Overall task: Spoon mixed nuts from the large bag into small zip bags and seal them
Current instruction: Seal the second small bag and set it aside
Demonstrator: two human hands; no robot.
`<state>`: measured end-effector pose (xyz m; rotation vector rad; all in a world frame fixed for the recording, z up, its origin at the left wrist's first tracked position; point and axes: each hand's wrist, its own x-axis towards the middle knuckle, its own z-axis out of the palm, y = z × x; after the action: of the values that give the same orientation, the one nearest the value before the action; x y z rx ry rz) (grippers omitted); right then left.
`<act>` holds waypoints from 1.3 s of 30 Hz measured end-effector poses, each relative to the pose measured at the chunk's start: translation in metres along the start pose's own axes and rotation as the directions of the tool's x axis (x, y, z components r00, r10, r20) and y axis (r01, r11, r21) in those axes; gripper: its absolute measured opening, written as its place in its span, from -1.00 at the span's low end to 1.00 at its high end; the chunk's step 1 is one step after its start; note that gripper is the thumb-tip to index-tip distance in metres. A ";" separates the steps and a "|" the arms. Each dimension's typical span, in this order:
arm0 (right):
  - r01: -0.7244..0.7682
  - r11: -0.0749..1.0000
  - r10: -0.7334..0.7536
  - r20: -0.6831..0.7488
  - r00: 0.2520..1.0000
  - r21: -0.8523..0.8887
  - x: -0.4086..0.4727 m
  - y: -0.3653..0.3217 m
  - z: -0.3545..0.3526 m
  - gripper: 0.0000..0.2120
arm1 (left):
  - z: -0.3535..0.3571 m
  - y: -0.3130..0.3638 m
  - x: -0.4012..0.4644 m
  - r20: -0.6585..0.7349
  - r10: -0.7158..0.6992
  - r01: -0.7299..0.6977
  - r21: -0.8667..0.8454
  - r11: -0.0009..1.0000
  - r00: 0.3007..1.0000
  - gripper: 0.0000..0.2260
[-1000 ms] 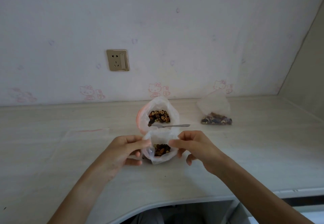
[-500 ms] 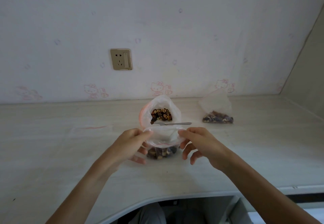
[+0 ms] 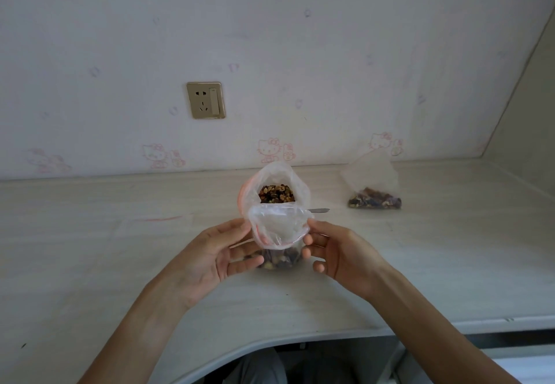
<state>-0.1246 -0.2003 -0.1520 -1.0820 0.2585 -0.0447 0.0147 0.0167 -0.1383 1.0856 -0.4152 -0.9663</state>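
A small clear zip bag (image 3: 277, 229) with mixed nuts in its bottom stands on the desk between my hands, its mouth open and tilted toward me. My left hand (image 3: 210, 259) pinches its left top edge, with other fingers against its lower side. My right hand (image 3: 339, 256) pinches the right top edge. Right behind it stands the large bag (image 3: 274, 185), open, with nuts showing inside. A metal spoon's handle (image 3: 319, 210) sticks out to the right from behind the small bag.
Another small bag with nuts (image 3: 374, 194) lies at the back right of the pale desk (image 3: 90, 248). A wall socket (image 3: 206, 100) sits on the wallpapered wall. The desk's curved front edge (image 3: 300, 340) runs below my arms.
The small bag's top has been raised and turned toward me, now covering most of the spoon. Both hands shifted up along the bag's edges.
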 end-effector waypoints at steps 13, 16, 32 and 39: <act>0.164 0.079 -0.681 0.067 0.729 -0.983 -0.001 -0.012 0.028 -0.58 | 0.030 0.009 0.002 -0.214 0.588 -0.168 0.834 0.526 0.780 -0.75; 0.106 0.033 -0.680 0.056 0.731 -0.994 -0.002 -0.014 0.027 -0.62 | 0.028 0.008 0.001 -0.041 0.667 -0.103 0.979 0.176 0.744 -0.77; -0.055 0.991 0.052 -0.027 0.998 -0.126 -0.006 -0.012 0.004 -0.71 | 0.026 0.018 0.010 -0.164 -0.087 0.139 0.334 0.932 0.983 -0.51; 0.138 0.882 -0.219 -0.134 0.966 -0.450 -0.003 -0.019 0.021 -0.86 | 0.038 0.019 0.011 -0.215 0.014 0.110 0.554 0.826 0.977 -0.71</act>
<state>-0.1212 -0.1905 -0.1249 -1.5546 0.3412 -0.2639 0.0026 -0.0109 -0.1060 1.7308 -0.5172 -0.7730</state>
